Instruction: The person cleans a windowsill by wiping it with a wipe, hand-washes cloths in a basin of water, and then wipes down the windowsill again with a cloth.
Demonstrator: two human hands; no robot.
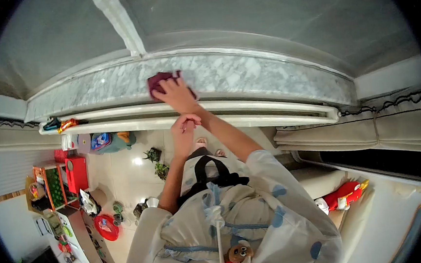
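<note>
A dark maroon cloth (pixel 160 80) lies bunched on the grey-white marble windowsill (pixel 231 74). My right hand (pixel 178 95) is on top of it, its fingers bent over the cloth and pressing it against the stone. Just below, close to my right wrist, my left hand (pixel 186 126) is raised over the white pipe rail, its fingers curled in; I see nothing in them. Whether it touches the right forearm is hard to tell.
White radiator pipes (pixel 268 117) run along the sill's front, with small wrapped items (pixel 66 124) at their left end. Window panes (pixel 270 10) rise behind. Potted plants (pixel 152 155), a red basin (pixel 106 227) and shelves (pixel 53 184) stand left; a folded curtain (pixel 347 139) hangs right.
</note>
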